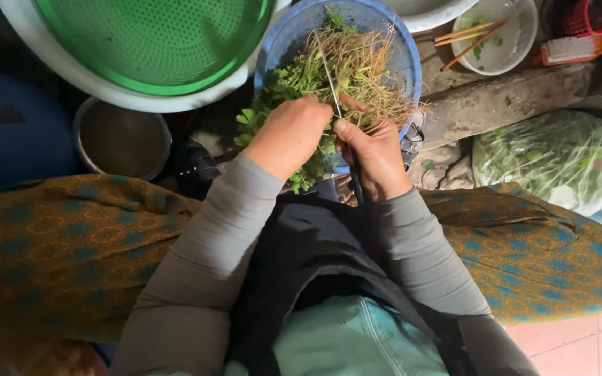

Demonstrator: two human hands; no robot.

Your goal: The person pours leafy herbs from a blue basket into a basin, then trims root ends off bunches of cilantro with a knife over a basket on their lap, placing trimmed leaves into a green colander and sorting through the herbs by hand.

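My left hand [288, 136] grips a bunch of leafy green herbs [280, 94] with pale tangled roots [364, 69], holding it over a blue perforated basket [402, 49]. My right hand [374, 157] holds a thin-bladed knife [329, 73], its blade pointing up across the roots and its dark handle running down behind the palm. Both hands meet at the stems, above my lap.
A large green colander [155, 38] sits in a white basin at top left. A small metal bowl [121, 139] stands below it. A clear bag of greens [555, 157] lies at right. A white bowl with chopsticks [499, 31] and a brush [571, 49] are at top right.
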